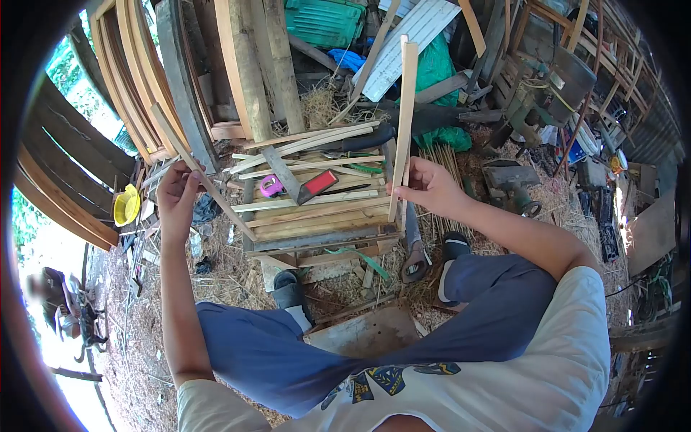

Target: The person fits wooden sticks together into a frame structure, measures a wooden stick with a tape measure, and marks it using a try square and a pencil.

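Left hand: the left hand (180, 189) pinches a thin wooden strip (224, 199) between thumb and fingers; narrow grip.
Thin strip: slants across the near-left side of the work area, lower end at the near-left corner of the slatted bench (317, 236); contact there can't be told.
Right hand: the right hand (432, 187) has thumb and fingers closed round the lower part of a long wooden strip (406, 108).
Long strip: at the bench's right side, pointing away from the person; a second edge shows alongside, can't tell if separate.
Step in hand: looks like handling or comparing strips, one per hand.
Next move calls for: a firm pinch on both, low ends kept clear of the loose tools.
Bench top: pile of wooden strips (324, 140), pink tape measure (271, 186), apparent try square (317, 186) with red-and-black handle just beside it.
Shirt: blue-and-yellow print (387, 380) on the white T-shirt (489, 389); lettering too small to read.
Brands: none readable on tape measure or square.
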A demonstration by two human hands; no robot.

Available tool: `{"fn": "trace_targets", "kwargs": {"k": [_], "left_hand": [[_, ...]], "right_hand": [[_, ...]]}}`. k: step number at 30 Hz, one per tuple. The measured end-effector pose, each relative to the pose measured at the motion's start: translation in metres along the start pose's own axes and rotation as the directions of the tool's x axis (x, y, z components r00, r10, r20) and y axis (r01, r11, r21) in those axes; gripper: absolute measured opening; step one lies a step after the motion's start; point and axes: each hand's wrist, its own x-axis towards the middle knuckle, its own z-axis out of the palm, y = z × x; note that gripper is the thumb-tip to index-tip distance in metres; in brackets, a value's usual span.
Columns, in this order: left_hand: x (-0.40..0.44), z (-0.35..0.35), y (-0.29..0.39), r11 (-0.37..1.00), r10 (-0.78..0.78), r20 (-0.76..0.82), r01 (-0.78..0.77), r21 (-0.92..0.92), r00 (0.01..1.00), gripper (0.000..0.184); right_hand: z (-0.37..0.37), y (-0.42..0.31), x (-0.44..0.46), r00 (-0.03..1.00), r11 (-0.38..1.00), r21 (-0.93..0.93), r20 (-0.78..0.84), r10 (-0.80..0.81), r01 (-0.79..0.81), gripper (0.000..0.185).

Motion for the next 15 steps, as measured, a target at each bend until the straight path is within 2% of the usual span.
{"fn": "trace_targets", "kwargs": {"k": [15], "left_hand": [[0.0005, -0.0011, -0.0001, 1.0, -0.01, 0.015, 0.01, 0.013, 1.0, 0.016]], "right_hand": [[0.0002, -0.0106, 0.0016, 0.998, 0.998, 0.0, 0.007, 0.058, -0.058, 0.04]]}}
